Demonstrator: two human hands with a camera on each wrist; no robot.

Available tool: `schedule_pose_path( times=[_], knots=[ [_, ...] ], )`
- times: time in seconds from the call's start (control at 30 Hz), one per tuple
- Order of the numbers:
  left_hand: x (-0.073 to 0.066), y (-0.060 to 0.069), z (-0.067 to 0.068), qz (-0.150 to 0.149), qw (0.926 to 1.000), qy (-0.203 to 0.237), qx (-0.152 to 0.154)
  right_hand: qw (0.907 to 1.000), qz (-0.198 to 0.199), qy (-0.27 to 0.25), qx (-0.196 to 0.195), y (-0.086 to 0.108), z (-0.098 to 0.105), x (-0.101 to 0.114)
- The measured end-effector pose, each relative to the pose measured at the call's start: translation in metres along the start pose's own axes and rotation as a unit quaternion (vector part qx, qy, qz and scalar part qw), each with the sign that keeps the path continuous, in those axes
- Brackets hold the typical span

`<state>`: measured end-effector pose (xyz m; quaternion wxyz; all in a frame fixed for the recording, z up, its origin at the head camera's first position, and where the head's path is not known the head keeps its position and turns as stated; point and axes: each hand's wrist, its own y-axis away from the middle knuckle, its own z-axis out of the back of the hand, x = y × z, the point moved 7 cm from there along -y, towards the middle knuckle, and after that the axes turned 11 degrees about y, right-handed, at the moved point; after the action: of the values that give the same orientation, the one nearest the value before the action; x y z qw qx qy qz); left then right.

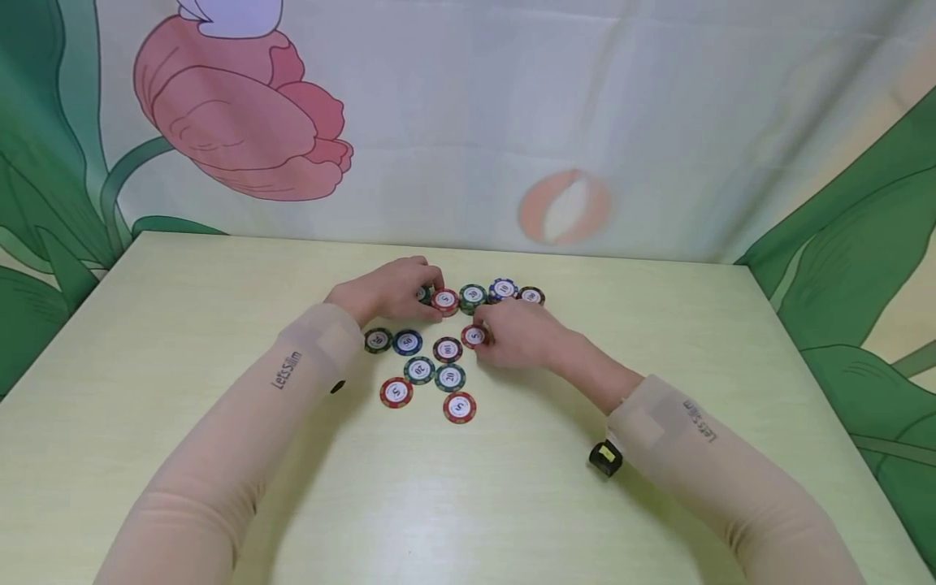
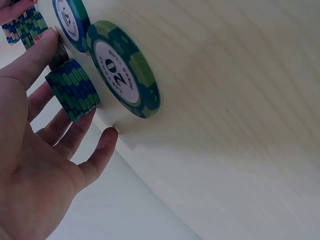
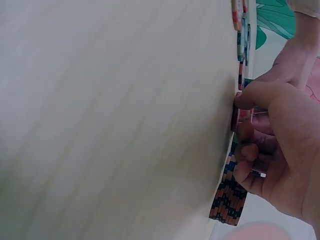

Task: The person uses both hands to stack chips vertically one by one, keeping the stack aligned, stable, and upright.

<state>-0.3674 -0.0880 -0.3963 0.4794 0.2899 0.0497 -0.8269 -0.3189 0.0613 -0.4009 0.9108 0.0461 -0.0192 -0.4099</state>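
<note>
Well, L hand (image 1: 393, 288) has its thumb + a finger bent round the red stack (image 1: 444, 301), w/ other fingers spread behind a green stack (image 2: 74, 90) beside it. R hand (image 1: 522, 333) pinches one red chip (image 1: 474, 335), a bit nearer the person than the L fingertips. Five stacks stand in a row by the fingers, so lots of piling looks done; prob. left: that chip + seven loose chips (image 1: 419, 370), flat, on the person's side of the L fingers.

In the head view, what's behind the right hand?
A blue 10 poker chip and a black poker chip show beyond the right hand. The hand hides their near edges and whatever lies directly behind it.
</note>
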Motion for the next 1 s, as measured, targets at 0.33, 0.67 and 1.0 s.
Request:
schedule_pose_path(
  times=[0.33, 0.67, 1.0],
  knots=[
    [0.001, -0.001, -0.002, 0.004, 0.9999, -0.001, -0.009, 0.9988, 0.002, 0.031, -0.037, 0.001, 0.006, 0.004],
    [0.002, 0.001, -0.002, 0.014, 0.9997, 0.008, -0.017, 0.9941, -0.006, 0.063, -0.088, 0.003, 0.022, 0.008],
    [0.006, 0.000, -0.005, 0.023, 0.9992, 0.017, -0.029, 0.9892, -0.005, 0.047, -0.139, -0.003, 0.037, 0.006]
  ],
)
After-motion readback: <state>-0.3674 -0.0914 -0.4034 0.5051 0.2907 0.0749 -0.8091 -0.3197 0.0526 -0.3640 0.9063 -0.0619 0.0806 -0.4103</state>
